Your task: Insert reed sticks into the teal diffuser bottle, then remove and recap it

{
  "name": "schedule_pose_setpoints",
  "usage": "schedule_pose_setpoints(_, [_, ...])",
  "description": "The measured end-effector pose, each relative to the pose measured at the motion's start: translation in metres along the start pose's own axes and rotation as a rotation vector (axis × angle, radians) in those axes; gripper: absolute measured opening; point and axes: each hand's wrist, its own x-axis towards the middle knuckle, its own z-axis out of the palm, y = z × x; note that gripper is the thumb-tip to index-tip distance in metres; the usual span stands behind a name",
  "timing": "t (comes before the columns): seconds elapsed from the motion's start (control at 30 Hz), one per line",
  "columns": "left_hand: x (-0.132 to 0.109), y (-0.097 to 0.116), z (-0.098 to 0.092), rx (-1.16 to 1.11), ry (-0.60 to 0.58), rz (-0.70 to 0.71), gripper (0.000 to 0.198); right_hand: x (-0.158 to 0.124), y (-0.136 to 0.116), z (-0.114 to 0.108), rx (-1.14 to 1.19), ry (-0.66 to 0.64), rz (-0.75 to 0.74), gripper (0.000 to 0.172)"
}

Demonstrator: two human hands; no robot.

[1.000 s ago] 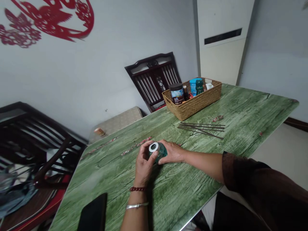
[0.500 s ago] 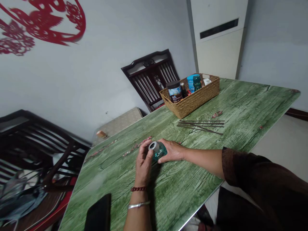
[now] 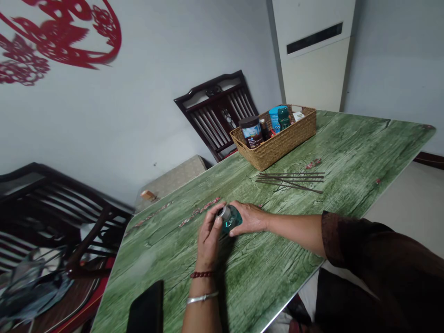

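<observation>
Between my two hands is a small glass reed diffuser bottle with blue-green liquid and a silver collar round its neck. The bottle leans toward the left. My left hand is closed about the collar, thumb on the near side and fingers behind. My right hand wraps the bottle's body from the right, and its palm hides part of the glass. Several thin dark reed sticks lie loosely crossed on the table, beyond my right hand.
A wicker basket holding a dark-lidded jar and other containers stands at the back of the green wood-patterned table. A black phone lies at the near left. Dark wooden chairs stand behind and to the left.
The bottle has tipped further to the left, so its mouth shows less. My left hand has shifted slightly round the collar. The camera view has moved a little.
</observation>
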Motion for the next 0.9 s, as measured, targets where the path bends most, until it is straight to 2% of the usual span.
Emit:
schedule_pose_setpoints(0.07, [0.001,0.0007,-0.0021,0.029,-0.022,0.021,0.044,0.0003,0.0,0.0003,-0.011,-0.002,0.006,0.078])
schedule_pose_setpoints(0.2, [0.0039,-0.0029,-0.0008,0.073,0.081,0.027,0.043,0.0006,0.0018,0.001,0.0,0.004,-0.002,0.079])
schedule_pose_setpoints(0.37, [0.0021,-0.0072,0.0031,-0.142,0.154,-0.021,0.037,0.0009,0.0037,0.0013,0.036,0.012,-0.015,0.078])
schedule_pose_setpoints(0.5, [0.0006,-0.008,0.0,-0.195,0.12,-0.021,0.037,0.0013,0.0039,0.0009,0.036,0.004,-0.005,0.079])
schedule_pose_setpoints(0.63, [0.0023,-0.0056,-0.0043,-0.098,0.047,0.028,0.035,0.0013,0.0051,0.0017,0.034,0.011,-0.015,0.079])
schedule_pose_setpoints(0.77, [0.0044,-0.0038,-0.0037,0.088,0.081,0.1,0.032,0.0012,0.0069,0.0032,0.033,0.015,-0.037,0.078])
schedule_pose_setpoints(0.9, [0.0037,-0.0074,-0.0018,0.003,0.107,0.077,0.027,0.0004,0.0055,0.0013,0.07,0.021,-0.036,0.077])
